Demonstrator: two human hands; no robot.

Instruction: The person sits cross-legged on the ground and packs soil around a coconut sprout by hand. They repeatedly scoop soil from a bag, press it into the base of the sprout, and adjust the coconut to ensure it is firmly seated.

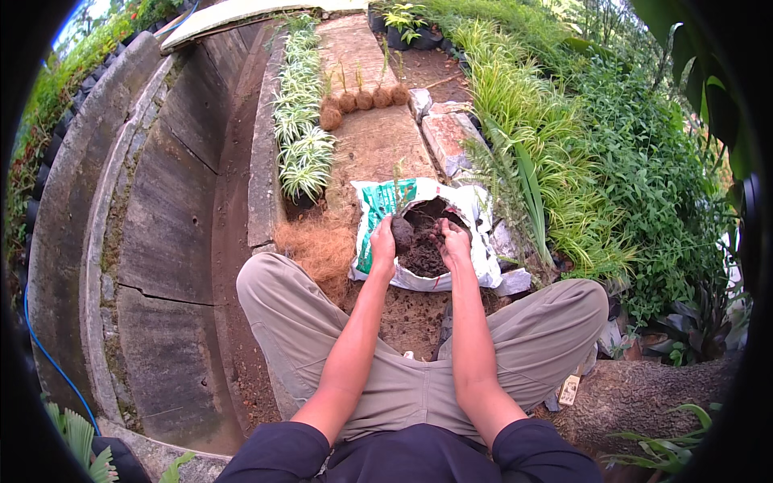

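Note:
A white and green plastic sack (483, 259) lies on the ground before me, its top rolled back around dark potting soil (426, 256). My left hand (383, 243) holds a round ball of dark soil (401, 234) with a small leafy seedling (398, 187) rising from it, over the sack's left side. Over the soil at the right, my right hand (452, 241) has its fingers curled, with dirt on them; whether soil lies in them I cannot tell. Loose brown coconut fibre (317, 247) lies left of the sack. Farther off, several fibre-wrapped root balls (364, 100) with upright seedlings stand in a row.
A deep concrete channel (175, 211) runs along the left, behind a row of variegated potted plants (302, 145). Bricks and stones (453, 136) edge the path at right, beside dense greenery (652, 181). A thick trunk (652, 392) lies at lower right.

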